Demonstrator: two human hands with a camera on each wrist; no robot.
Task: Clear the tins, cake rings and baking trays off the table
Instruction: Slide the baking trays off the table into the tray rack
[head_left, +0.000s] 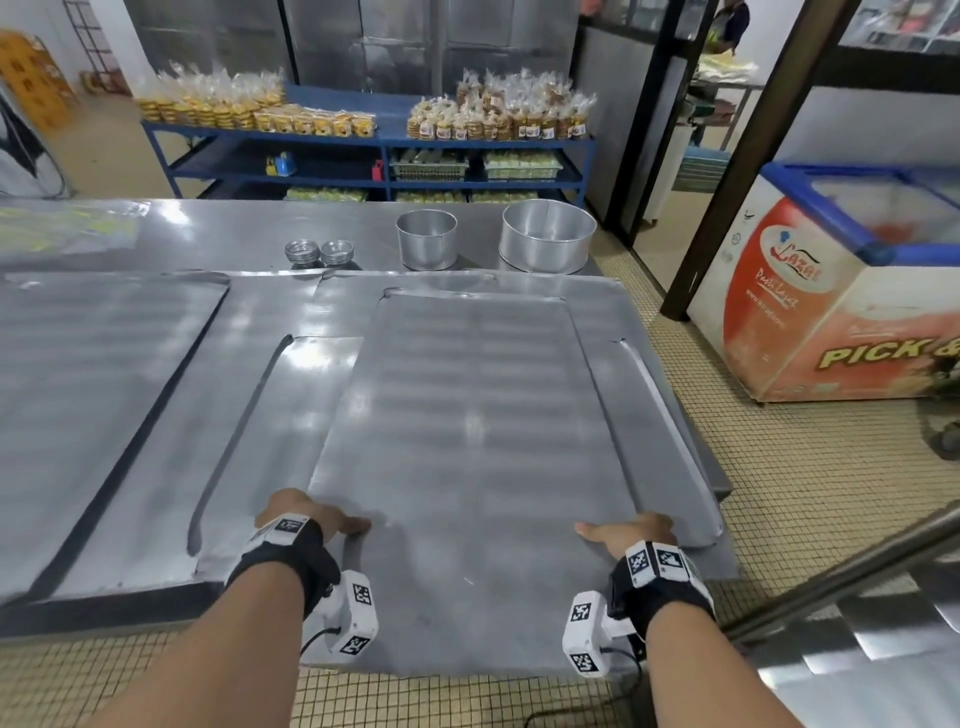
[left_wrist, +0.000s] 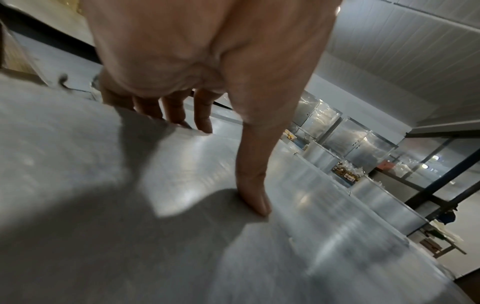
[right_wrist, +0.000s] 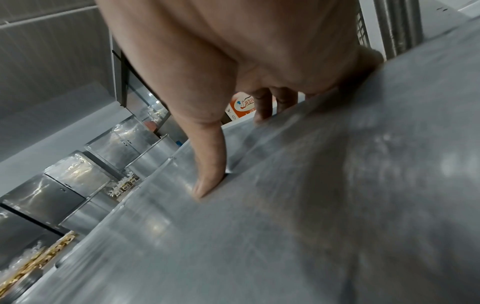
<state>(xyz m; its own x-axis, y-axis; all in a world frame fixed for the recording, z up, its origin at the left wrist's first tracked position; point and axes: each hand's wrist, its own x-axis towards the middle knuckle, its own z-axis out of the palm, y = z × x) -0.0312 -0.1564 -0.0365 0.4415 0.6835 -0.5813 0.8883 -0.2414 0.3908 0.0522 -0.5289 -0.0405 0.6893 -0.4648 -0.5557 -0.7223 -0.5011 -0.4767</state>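
Note:
I hold a large flat baking tray (head_left: 467, 441) at its near end; that end sticks out past the table's front edge. My left hand (head_left: 317, 519) grips its left edge and my right hand (head_left: 623, 532) its right edge, thumbs on top, fingers curled under. The wrist views show the same grip: left hand (left_wrist: 233, 164) on the tray (left_wrist: 130, 226), right hand (right_wrist: 231, 155) on the tray (right_wrist: 285, 226). More trays lie beneath it (head_left: 639, 374) and to the left (head_left: 93, 364). Behind stand two round cake tins (head_left: 426, 241) (head_left: 548, 236) and two small tins (head_left: 302, 252) (head_left: 337, 251).
The steel table (head_left: 208, 228) runs away to the left. A blue shelf (head_left: 384, 140) with bagged biscuits stands behind it. A chest freezer (head_left: 831, 291) is on the right across a tiled floor (head_left: 779, 467). A metal rail and rack (head_left: 857, 587) sit at the lower right.

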